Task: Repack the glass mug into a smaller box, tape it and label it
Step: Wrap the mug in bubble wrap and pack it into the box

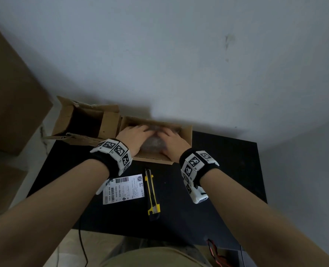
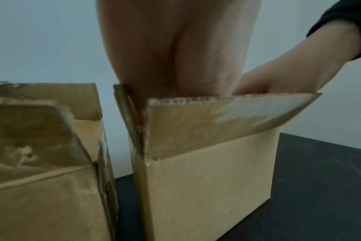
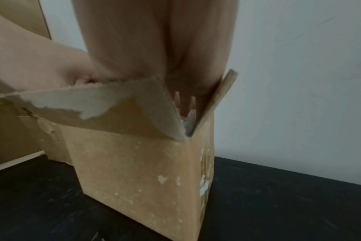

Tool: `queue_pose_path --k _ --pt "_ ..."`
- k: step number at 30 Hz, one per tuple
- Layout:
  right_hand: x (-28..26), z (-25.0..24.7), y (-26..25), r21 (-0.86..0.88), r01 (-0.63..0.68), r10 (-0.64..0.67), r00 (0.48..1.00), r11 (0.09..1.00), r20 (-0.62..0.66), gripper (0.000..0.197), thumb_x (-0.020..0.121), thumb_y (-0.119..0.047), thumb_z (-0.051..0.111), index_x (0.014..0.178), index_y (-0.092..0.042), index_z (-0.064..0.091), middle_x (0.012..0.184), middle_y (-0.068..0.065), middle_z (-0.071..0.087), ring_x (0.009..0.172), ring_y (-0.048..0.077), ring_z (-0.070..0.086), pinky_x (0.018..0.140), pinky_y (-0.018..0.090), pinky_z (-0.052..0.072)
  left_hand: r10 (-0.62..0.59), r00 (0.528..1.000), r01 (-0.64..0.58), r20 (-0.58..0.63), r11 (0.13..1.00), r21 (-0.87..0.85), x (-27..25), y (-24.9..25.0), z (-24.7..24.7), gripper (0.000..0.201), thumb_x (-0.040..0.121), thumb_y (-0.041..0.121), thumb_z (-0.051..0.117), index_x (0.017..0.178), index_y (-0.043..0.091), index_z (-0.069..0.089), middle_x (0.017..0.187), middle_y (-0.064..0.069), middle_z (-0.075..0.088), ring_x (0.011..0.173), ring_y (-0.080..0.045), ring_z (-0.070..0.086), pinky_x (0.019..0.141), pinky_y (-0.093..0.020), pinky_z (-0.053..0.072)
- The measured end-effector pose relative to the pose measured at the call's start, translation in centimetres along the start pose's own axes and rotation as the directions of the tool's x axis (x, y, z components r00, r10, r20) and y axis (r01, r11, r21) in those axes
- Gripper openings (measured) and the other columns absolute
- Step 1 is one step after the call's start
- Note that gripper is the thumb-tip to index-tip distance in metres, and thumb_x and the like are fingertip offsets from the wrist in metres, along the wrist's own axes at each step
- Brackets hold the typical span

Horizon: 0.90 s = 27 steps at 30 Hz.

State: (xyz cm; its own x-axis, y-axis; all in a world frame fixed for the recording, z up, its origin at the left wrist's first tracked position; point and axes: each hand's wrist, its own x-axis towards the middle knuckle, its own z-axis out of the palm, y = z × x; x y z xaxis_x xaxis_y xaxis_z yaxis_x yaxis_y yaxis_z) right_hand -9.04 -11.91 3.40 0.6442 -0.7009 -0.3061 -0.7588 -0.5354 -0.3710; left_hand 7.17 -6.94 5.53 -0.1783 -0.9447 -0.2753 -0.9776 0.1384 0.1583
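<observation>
A small open cardboard box point(image 1: 186, 134) stands at the back of the black table point(image 1: 227, 170). Inside it lies a bundle in bubble wrap point(image 1: 152, 144); the mug itself is hidden. My left hand point(image 1: 135, 133) and right hand point(image 1: 172, 140) both reach into the box, with fairly straight fingers laid over the bundle from either side. In the right wrist view the fingers point(image 3: 185, 101) point down between the raised flaps onto the bubble wrap point(image 3: 189, 121). In the left wrist view the left hand point(image 2: 175, 57) dips behind the near flap of the box point(image 2: 206, 179).
A larger open, torn cardboard box point(image 1: 86, 122) stands right against the small box on its left. A white shipping label point(image 1: 124, 188) and a yellow utility knife point(image 1: 152, 193) lie on the table between my forearms. Big cartons point(image 1: 11, 93) stand at the left.
</observation>
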Motion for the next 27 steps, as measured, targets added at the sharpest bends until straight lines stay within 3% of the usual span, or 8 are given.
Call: queue_pose_path --k 5,10,13,18,21,23,25,27 --pt "0.3 0.5 0.3 0.046 0.017 -0.016 1.000 0.999 -0.015 0.056 0.092 -0.017 0.054 0.144 -0.018 0.032 0.150 0.007 0.027 0.139 0.032 0.025 0.113 0.041 0.029 -0.059 0.997 0.065 0.048 0.988 -0.143 0.5 -0.6 1.1 0.056 0.094 0.020 0.047 0.144 0.034 0.026 0.150 0.004 0.029 0.125 -0.025 0.046 0.094 -0.042 0.047" --pt "1.0 0.5 0.3 0.054 -0.027 0.028 1.000 0.998 -0.014 0.059 0.091 -0.018 0.057 0.144 -0.022 0.030 0.148 0.006 0.027 0.128 0.034 0.043 0.103 0.040 0.041 -0.092 0.987 0.119 0.129 0.967 -0.224 1.7 -1.1 1.2 0.058 0.093 0.021 0.048 0.144 0.034 0.024 0.152 0.004 0.026 0.124 -0.027 0.048 0.096 -0.045 0.046" --pt "0.9 0.1 0.2 0.091 -0.025 0.026 1.000 0.996 -0.006 0.057 0.091 -0.018 0.057 0.143 -0.021 0.033 0.147 0.006 0.029 0.124 0.033 0.046 0.101 0.040 0.042 -0.085 0.991 0.108 0.107 0.965 -0.238 1.8 -1.1 1.0 0.052 0.093 0.027 0.050 0.139 0.035 0.028 0.146 0.001 0.038 0.119 -0.027 0.052 0.093 -0.046 0.048" --pt "-1.1 -0.5 0.7 0.176 0.033 -0.016 0.995 0.984 -0.098 0.055 0.085 -0.023 0.066 0.136 -0.017 0.045 0.144 0.003 0.038 0.125 0.024 0.045 0.102 0.036 0.040 -0.076 0.997 0.075 0.002 0.976 -0.204 0.6 -1.2 1.0 0.036 0.091 0.028 0.053 0.124 0.022 0.039 0.123 -0.005 0.056 0.104 -0.025 0.057 0.080 -0.040 0.050" --pt "-2.1 -0.6 0.6 0.132 0.018 -0.002 0.992 0.991 -0.124 0.056 0.086 -0.026 0.065 0.137 -0.019 0.044 0.146 0.001 0.037 0.128 0.021 0.043 0.103 0.034 0.038 -0.029 0.997 0.015 -0.071 0.983 -0.181 -0.3 -1.3 0.8 0.040 0.090 0.028 0.057 0.127 0.024 0.044 0.129 0.001 0.053 0.112 -0.019 0.053 0.086 -0.034 0.047" --pt "-2.5 -0.7 0.5 0.099 0.025 -0.009 0.987 0.995 -0.158 0.052 0.089 -0.026 0.060 0.138 -0.018 0.044 0.147 0.001 0.037 0.129 0.020 0.043 0.103 0.033 0.037 -0.007 0.994 -0.008 -0.106 0.991 -0.137 -1.0 -1.4 0.6 0.047 0.087 0.027 0.060 0.132 0.024 0.045 0.135 0.003 0.049 0.121 -0.017 0.047 0.097 -0.032 0.042" --pt "-2.9 -0.8 0.4 0.054 0.034 -0.024 0.982 0.998 -0.186 0.047 0.093 -0.024 0.055 0.138 -0.018 0.044 0.148 0.000 0.038 0.130 0.019 0.042 0.105 0.032 0.036 0.012 0.988 -0.023 -0.155 0.997 -0.075 -1.8 -1.5 0.4 0.051 0.088 0.026 0.060 0.135 0.024 0.043 0.144 0.002 0.041 0.133 -0.016 0.037 0.110 -0.032 0.028" --pt "-3.3 -1.0 0.4 0.018 0.040 -0.035 0.973 0.999 -0.230 0.045 0.094 -0.023 0.053 0.138 -0.017 0.045 0.147 0.001 0.039 0.131 0.018 0.041 0.108 0.032 0.033 0.001 0.977 -0.015 -0.211 0.998 -0.066 -2.6 -1.8 0.3 0.051 0.090 0.025 0.057 0.138 0.022 0.042 0.152 -0.001 0.029 0.141 -0.018 0.023 0.115 -0.031 0.011"
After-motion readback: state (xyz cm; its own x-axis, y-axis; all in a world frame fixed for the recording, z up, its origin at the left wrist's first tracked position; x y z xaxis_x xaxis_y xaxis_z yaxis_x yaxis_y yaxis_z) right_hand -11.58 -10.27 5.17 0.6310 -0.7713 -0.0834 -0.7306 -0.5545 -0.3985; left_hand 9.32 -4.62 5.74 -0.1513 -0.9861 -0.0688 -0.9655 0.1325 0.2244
